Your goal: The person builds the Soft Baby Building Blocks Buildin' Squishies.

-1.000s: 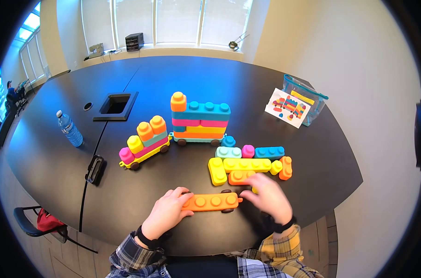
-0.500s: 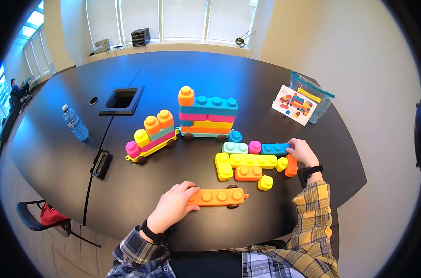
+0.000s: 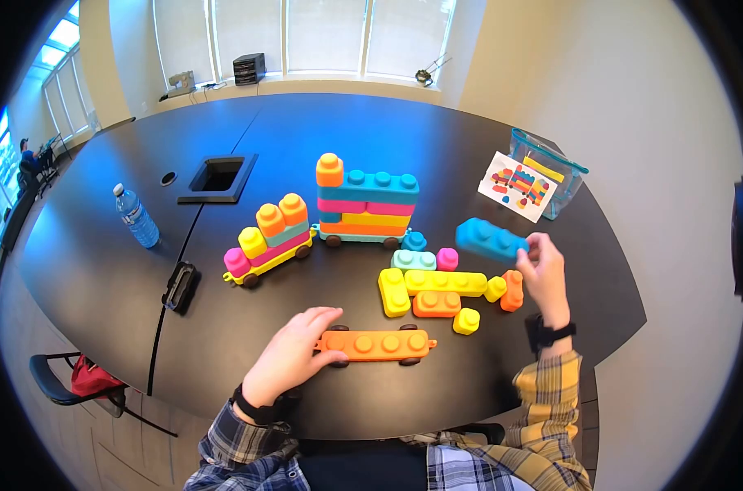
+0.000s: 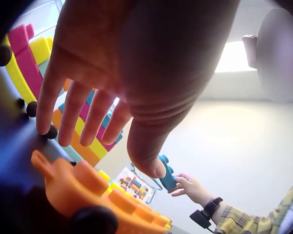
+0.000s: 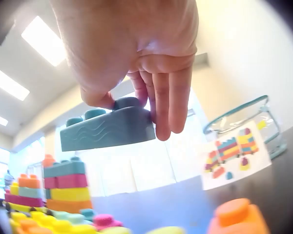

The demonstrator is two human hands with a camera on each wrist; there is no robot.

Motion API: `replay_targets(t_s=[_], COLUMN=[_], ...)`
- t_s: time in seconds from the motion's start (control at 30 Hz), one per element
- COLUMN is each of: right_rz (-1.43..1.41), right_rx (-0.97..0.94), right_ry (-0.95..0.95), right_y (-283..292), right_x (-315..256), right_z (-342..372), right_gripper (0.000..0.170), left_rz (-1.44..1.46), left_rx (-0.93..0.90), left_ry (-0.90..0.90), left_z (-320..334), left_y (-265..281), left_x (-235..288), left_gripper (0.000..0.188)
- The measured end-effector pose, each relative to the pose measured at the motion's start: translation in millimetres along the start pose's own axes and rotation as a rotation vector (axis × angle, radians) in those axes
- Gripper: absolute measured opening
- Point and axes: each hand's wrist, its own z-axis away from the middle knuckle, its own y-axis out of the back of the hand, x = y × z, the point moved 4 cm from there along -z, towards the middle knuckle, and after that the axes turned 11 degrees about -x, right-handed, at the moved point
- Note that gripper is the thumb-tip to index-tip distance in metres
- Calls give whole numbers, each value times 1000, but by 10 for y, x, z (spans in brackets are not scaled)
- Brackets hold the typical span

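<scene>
My right hand [image 3: 546, 282] pinches a long teal-blue toy block [image 3: 491, 238] by its right end, lifted over the other loose blocks. In the right wrist view the block [image 5: 105, 127] shows wavy lines on its side, with thumb and fingertips at one end. My left hand [image 3: 296, 353] is beside the left end of an orange wheeled base [image 3: 377, 344], its fingers extended and spread from the thumb. The left wrist view shows those fingers straight above the base [image 4: 88, 187], with nothing gripped. Bare studs run along the base's top.
Loose blocks, including a long yellow block [image 3: 445, 283] and an orange block [image 3: 512, 290], lie right of centre. Two built wagons, one low [image 3: 271, 245] and one tall [image 3: 367, 204], stand behind. A picture card [image 3: 514, 186] leans on a clear bag [image 3: 561, 176]. A water bottle [image 3: 136, 217] stands left.
My right hand moved from near the orange block to the row's right end, then raised the teal-blue block. My left hand loosened from the orange base, which now shows its left wheels.
</scene>
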Motion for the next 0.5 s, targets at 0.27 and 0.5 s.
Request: replay_targets(t_s=[0.27, 0.5], right_rz=[-5, 51], right_rx=[-372, -498], right_ry=[309, 316], right_y=[-883, -1253], right_x=[-1198, -1338], right_z=[582, 845], right_gripper=[29, 33], left_rz=[246, 118], left_rx=[36, -6], left_ry=[40, 55], left_z=[64, 78], left_y=[230, 124], left_x=[156, 12], left_gripper=[67, 51])
